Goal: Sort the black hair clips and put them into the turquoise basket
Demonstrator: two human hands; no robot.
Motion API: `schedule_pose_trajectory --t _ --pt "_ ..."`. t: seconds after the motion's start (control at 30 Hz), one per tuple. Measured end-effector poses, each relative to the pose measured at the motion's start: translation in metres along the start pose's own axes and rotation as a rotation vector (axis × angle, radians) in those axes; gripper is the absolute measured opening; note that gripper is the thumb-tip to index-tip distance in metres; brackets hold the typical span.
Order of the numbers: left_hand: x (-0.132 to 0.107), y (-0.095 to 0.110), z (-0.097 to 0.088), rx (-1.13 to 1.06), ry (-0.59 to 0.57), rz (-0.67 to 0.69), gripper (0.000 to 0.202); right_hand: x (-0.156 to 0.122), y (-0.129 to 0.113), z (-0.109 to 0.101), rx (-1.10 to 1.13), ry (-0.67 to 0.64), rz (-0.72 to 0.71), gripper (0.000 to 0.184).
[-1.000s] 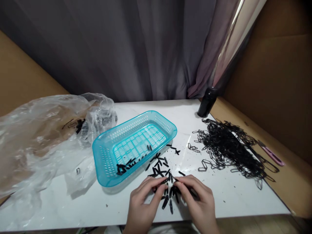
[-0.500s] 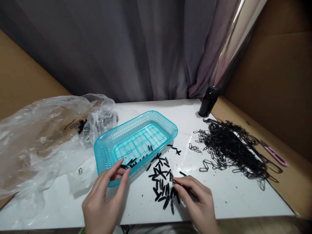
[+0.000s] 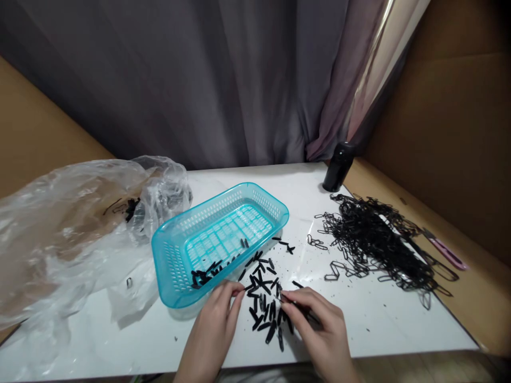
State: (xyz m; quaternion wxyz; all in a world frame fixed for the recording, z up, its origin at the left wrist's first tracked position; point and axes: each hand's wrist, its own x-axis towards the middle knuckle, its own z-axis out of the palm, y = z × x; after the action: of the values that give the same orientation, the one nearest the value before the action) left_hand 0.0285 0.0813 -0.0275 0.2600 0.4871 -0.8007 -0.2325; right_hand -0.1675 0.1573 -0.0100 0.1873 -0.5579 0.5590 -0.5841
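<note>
Several small black pieces lie scattered on the white table in front of a turquoise plastic basket. A few more black pieces rest inside the basket near its front wall. My left hand reaches to the left edge of the scattered pieces, fingertips pinched together on one. My right hand sits at the right edge of the pile, fingers closed on a thin black piece. The two hands lie apart, with the pile between them.
A tangled heap of black wire clips covers the table's right side. A black bottle stands at the back. A pink tool lies at the far right. A crumpled clear plastic bag fills the left. Grey curtain hangs behind.
My left hand went from the pile out to the basket's front edge and has come back right to the pile. My right hand has stayed put.
</note>
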Motion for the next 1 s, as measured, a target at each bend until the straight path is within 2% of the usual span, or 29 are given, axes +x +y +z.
schedule_pose_trajectory --t 0.33,0.53,0.67,1.0 --pt "-0.003 0.008 0.002 -0.316 -0.012 -0.053 0.021 -0.002 0.001 -0.001 -0.015 -0.015 -0.017 0.011" --pt "0.000 0.018 0.012 -0.426 0.141 -0.115 0.017 -0.001 0.001 0.004 -0.081 -0.073 -0.067 0.013" --pt "0.000 0.026 0.019 -0.497 0.230 -0.161 0.024 -0.001 0.003 0.007 -0.115 -0.128 -0.065 0.015" --pt "0.000 0.030 0.018 -0.519 0.234 -0.137 0.028 -0.003 0.007 0.009 -0.168 -0.195 -0.057 0.019"
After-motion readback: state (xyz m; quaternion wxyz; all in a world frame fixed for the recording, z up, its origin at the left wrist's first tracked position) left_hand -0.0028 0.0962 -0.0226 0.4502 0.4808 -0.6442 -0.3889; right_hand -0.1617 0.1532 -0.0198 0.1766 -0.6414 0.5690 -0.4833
